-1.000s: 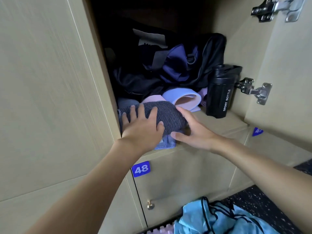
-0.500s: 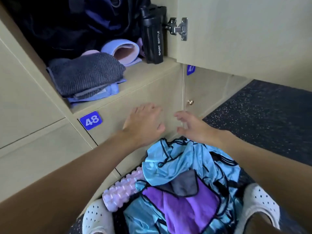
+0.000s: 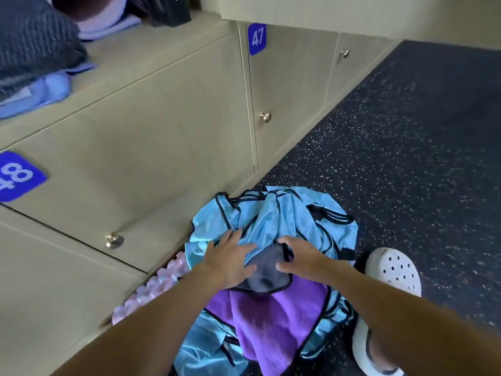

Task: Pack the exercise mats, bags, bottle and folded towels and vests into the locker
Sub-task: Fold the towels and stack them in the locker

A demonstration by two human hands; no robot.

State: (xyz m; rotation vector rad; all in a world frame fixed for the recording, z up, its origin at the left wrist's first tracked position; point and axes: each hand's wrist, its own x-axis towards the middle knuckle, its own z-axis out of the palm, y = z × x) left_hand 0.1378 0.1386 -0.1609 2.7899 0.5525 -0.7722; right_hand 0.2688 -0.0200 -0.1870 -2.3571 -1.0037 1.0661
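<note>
Here we are at the vests-and-towels step — our left hand [image 3: 230, 263] rests flat, fingers spread, on the light-blue vests [image 3: 273, 213] heaped on the floor [image 3: 406, 158], our right hand [image 3: 301, 257] hovers loosely spread over the grey cloth [image 3: 265, 275], neither gripping anything — so next, we judge, comes gathering, folding and lifting to the locker [image 3: 162, 42] above.

Lit softly and evenly, somewhat dim. Smeared by motion blur, worst along the left edge; bowed by wide-angle distortion.
</note>
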